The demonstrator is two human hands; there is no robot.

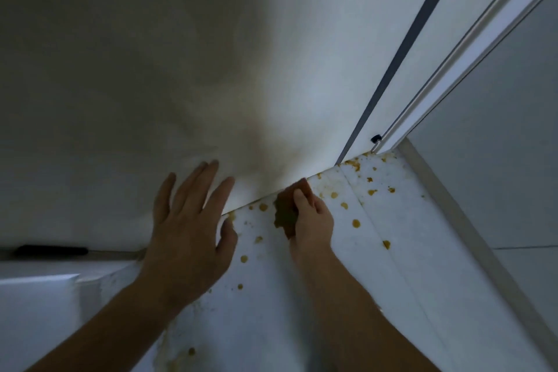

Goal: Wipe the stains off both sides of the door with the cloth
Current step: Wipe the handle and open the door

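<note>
Cloth [287, 211] is gripped in the right hand [314, 220]; left hand [187, 220] is spread flat, empty. Stains [356, 223] are probably best scrubbed firmly, door [302, 296] braced.

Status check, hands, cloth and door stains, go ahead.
Left hand open, flat on door. Right hand grips cloth against it. Stains remain. Nothing obstructing.

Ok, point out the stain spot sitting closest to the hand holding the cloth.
The small orange-brown spot just beyond the right hand, beside the fingers gripping the cloth. The other spots, like the round one further right, sit clearly farther off.
</note>
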